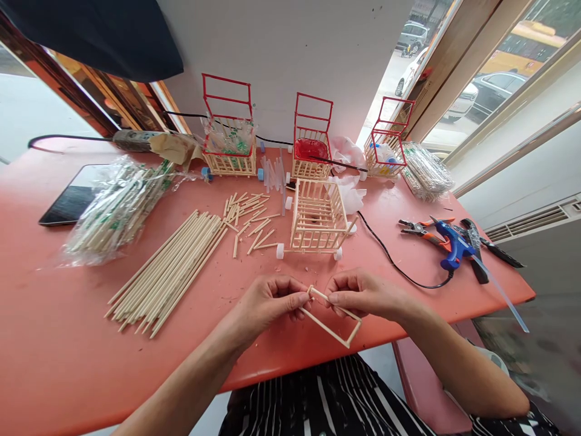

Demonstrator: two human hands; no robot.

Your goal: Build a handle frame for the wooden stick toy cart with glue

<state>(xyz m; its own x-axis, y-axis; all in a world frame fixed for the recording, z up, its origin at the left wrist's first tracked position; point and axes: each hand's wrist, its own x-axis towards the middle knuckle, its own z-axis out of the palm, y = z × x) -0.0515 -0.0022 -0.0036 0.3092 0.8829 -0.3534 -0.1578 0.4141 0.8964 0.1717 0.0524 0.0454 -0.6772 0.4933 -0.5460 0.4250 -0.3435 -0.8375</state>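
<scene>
Between my hands, over the table's front edge, is a narrow rectangular frame [325, 327] made of plain wooden sticks. My left hand [276, 301] pinches its left end near a corner. My right hand [356, 293] closes thumb and fingers on its upper stick. The frame's far right corner points down toward my lap. Just beyond my hands stands a small stick-built cart [318, 221] with white wheels. To its left lie loose short stick pieces [254, 224], and further left a bundle of long chopsticks [167, 272].
Three carts with red handles, a left one [229, 163], a middle one [311, 166] and a right one [385, 162], stand along the wall. A blue glue gun [454, 245] and pliers [422, 230] lie right, its cord curving across the table. Bagged chopsticks [118, 212] and a tablet [63, 203] lie left.
</scene>
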